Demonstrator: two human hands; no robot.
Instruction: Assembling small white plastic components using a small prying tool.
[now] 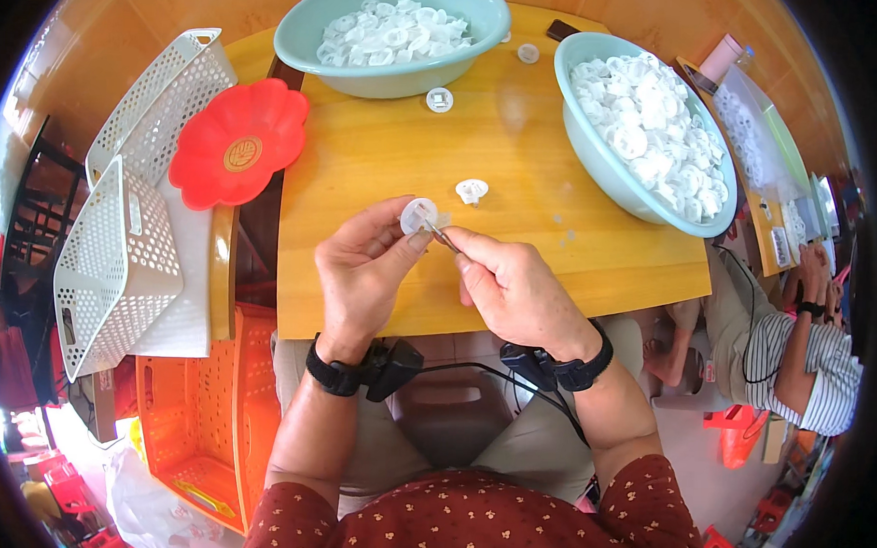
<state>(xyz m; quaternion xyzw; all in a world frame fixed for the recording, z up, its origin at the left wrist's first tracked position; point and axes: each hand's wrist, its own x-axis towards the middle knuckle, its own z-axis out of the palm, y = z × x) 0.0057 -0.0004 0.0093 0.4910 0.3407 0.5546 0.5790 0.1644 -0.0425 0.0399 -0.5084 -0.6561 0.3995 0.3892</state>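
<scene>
Between the thumb and fingers of my left hand (363, 267) is a round white plastic piece (418, 212), held up over the wooden table's near half. My right hand (520, 285) pinches a thin, dark, metal-looking tool (446, 239). Its tip meets the right side of the piece; its exact kind is too small to make out. A bit of clear plastic shows beside the tip. Just beyond my hands lies a loose white plastic piece (471, 191) with small prongs. Another round white piece (439, 100) rests farther back, near a bowl.
Two pale-blue basins, one at the back (387, 77) and one at the right (598, 135), hold heaps of white pieces. A red flower-shaped dish (201, 159) and white perforated baskets (120, 263) stand left. An orange crate (196, 430) sits lower left. Another person (793, 359) is at right.
</scene>
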